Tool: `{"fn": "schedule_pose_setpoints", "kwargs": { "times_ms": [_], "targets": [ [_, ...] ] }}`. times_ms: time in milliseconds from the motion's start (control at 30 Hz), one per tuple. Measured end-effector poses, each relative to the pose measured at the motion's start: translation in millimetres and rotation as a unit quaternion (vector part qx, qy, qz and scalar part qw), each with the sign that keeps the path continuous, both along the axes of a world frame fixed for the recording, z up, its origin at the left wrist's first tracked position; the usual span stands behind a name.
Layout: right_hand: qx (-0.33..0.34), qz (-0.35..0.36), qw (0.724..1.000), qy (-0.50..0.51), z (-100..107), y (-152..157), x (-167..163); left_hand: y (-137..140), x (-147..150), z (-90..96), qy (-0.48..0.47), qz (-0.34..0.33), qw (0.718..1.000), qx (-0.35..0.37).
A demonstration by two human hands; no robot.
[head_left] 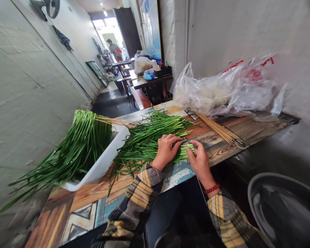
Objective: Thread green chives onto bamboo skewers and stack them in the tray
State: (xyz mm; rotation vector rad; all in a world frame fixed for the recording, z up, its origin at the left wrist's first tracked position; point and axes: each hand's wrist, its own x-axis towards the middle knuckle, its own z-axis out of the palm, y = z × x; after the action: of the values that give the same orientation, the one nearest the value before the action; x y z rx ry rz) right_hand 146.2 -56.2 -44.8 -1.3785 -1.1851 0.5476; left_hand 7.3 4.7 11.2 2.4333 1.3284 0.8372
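Green garlic chives (155, 129) lie in a loose heap on the wood-patterned table. My left hand (167, 150) rests over the near chives, its fingers curled down onto the stalks by their pale cut ends. At those ends is my right hand (200, 162), thumb and forefinger bent around the stalk tips. A thin bamboo skewer (201, 189) slants down from under the right palm; its upper part is hidden by the hand. To the left, chives threaded in a dense row on skewers (90, 137) hang over a white plastic tray (105, 162).
Bare bamboo skewers (217, 129) lie fanned at the table's right, beside clear plastic bags (222, 91) against the wall. A grey basin (281, 210) stands low at right. Farther back are another table (150, 82) with bags and a person (115, 50) by the doorway.
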Motion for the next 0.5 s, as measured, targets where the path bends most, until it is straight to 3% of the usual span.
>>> {"fn": "schedule_pose_setpoints", "kwargs": {
  "times_ms": [200,500],
  "targets": [
    [-0.044,0.013,0.999,0.021,7.9,-1.7,1.9,-0.1,3.5,-4.0,0.034,-0.068,0.997,-0.031],
    [-0.04,-0.055,0.993,-0.096,8.8,7.6,-0.9,-1.2,2.5,-2.8,0.041,-0.063,0.997,-0.019]
  ]
}}
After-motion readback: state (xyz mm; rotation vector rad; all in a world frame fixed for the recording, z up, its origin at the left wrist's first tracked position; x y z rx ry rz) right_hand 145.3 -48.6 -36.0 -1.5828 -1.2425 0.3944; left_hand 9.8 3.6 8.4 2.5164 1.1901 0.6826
